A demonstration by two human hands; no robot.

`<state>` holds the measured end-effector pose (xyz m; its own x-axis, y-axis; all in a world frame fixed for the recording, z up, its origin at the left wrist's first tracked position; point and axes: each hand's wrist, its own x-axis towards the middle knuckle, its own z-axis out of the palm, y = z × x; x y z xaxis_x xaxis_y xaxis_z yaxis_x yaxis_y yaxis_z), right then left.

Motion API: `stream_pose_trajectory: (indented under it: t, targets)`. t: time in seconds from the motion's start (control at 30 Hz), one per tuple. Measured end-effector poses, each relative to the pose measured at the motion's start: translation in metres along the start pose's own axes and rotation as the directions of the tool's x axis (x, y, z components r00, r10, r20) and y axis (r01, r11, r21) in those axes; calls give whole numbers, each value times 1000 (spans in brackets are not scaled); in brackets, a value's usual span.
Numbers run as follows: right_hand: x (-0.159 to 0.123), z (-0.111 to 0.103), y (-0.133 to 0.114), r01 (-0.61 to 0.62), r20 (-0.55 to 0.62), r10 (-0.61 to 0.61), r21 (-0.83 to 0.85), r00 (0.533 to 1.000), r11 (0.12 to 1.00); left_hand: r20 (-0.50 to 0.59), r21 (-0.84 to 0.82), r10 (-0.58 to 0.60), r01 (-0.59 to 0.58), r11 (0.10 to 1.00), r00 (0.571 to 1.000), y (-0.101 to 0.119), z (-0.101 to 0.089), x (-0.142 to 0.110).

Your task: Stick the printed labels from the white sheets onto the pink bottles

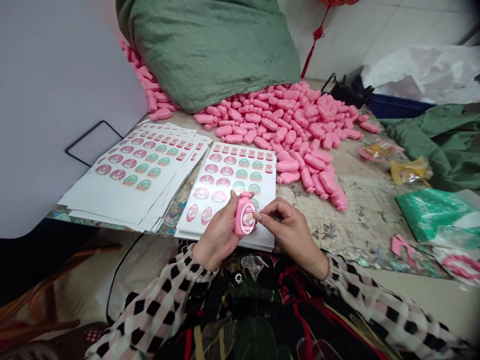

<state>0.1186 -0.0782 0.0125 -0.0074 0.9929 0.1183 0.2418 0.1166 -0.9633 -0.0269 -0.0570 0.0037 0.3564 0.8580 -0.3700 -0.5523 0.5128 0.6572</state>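
Observation:
A small pink plastic bottle [239,212] is upright in my left hand [220,231], thumb along its side and fingers behind it. An oval white-edged sticker [248,219] with a pink print lies against the bottle's front. My right hand [290,232] pinches the sticker's right edge between thumb and forefinger. Beneath both hands is a stack of sticker sheets [191,196] with rows of pink and green labels. Beyond it spreads a large heap of pink bottles [279,122].
More sticker sheets [101,197] lie to the left, by a grey panel [56,100]. A green sack [213,45] leans over the heap. On the right are wrapped snacks [410,171], a green packet [438,215], scissors with pink handles [403,248] and a tape roll [461,265].

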Motion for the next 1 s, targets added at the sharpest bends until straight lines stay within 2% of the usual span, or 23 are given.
stream_pose_trajectory:
  t: [0.17, 0.4, 0.57, 0.63, 0.73, 0.83, 0.93, 1.0]
  targets:
    - [1, 4, 4, -40, 9, 40, 30, 999, 999, 8, 19, 17, -17, 1000, 1000, -1, 1, -1]
    - [2, 5, 11, -94, 16, 93, 73, 996, 993, -70, 20, 5, -4, 1000, 998, -1, 5, -1]
    - [2, 7, 13, -108, 20, 107, 53, 994, 993, -31, 39, 27, -26, 999, 999, -2, 5, -2]
    - [1, 7, 14, -104, 27, 103, 46, 994, 994, 1, 96, 30, -30, 995, 1000, -2, 4, -4]
    - [-1, 3, 17, -46, 31, 48, -59, 998, 997, 48, 235, 22, -33, 971, 999, 0, 4, -7]
    - [-1, -7, 23, 23, 44, -13, -227, 999, 974, 45, 295, 75, -85, 952, 996, 4, 2, -9]
    - [1, -15, 26, -63, -11, 62, -212, 998, 975, 35, 271, 113, -118, 955, 993, 8, 0, -9]
    - [2, -15, 23, -149, -42, 145, -115, 989, 982, 47, 255, 65, -75, 964, 997, 7, 1, -10]
